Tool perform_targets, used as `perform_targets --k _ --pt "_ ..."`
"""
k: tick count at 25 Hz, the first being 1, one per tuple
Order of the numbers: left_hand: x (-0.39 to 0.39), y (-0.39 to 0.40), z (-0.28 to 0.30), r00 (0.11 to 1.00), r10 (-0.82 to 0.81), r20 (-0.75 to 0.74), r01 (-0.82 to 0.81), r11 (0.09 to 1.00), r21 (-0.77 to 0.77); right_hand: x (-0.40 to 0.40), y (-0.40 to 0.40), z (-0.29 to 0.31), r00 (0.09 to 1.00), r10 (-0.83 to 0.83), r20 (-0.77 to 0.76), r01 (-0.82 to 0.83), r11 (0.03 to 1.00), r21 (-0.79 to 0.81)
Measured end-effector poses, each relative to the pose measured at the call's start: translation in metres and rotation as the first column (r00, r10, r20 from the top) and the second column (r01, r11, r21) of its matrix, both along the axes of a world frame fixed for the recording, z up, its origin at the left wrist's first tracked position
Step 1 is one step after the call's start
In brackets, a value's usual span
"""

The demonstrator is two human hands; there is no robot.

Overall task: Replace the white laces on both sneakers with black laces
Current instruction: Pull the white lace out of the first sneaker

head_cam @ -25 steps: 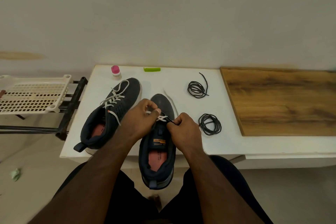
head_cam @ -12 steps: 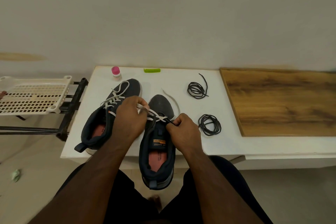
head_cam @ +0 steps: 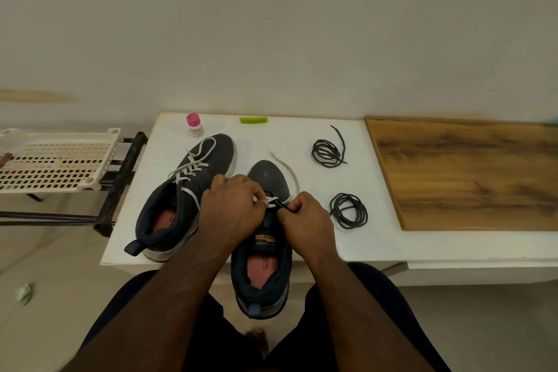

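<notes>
Two dark sneakers lie on a white table (head_cam: 377, 244). The left sneaker (head_cam: 187, 196) has its white lace (head_cam: 193, 166) threaded. The right sneaker (head_cam: 265, 260) hangs over the table's front edge toward me. My left hand (head_cam: 232, 211) pinches the white lace (head_cam: 271, 201) at this shoe's lower eyelets. My right hand (head_cam: 305, 220) grips the shoe's right eyelet edge beside the lace. A loose end of that lace (head_cam: 287, 169) curves past the toe. Two coiled black laces lie to the right, one far (head_cam: 327, 152), one near (head_cam: 348, 210).
A small bottle with a pink cap (head_cam: 194, 124) and a green clip (head_cam: 253, 120) sit at the table's back edge. A wooden board (head_cam: 471, 172) covers the right part. A white perforated tray (head_cam: 54, 160) rests on a black rack at the left.
My left hand had pulled the white lace out to the left, then came back to the right sneaker's eyelets. The right hand stayed on the shoe.
</notes>
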State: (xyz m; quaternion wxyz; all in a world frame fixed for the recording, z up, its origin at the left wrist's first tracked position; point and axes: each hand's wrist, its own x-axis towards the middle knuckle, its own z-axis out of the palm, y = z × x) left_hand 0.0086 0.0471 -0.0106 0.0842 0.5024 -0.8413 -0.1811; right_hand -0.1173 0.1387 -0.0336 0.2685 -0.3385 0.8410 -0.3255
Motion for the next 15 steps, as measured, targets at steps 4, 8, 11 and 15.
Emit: perform_targets --k 4,8,11,15 --pt "-0.002 0.005 0.003 0.995 -0.012 0.101 0.015 0.999 -0.028 0.0 0.001 0.0 1.0 -0.004 -0.001 0.004 1.0 0.005" --pt "-0.001 0.005 0.004 0.994 -0.025 0.11 0.033 0.997 -0.074 0.0 0.0 0.001 1.0 -0.007 -0.001 0.007 1.0 0.01" --pt "0.0 0.004 0.007 1.0 -0.009 0.017 0.011 0.995 -0.097 0.0 0.0 0.001 1.0 -0.003 -0.011 0.003 1.0 0.013" --pt "0.015 -0.014 0.011 0.984 0.111 -0.138 -0.129 0.983 -0.129 -0.001 0.001 0.0 1.0 0.012 -0.001 -0.012 1.0 0.008"
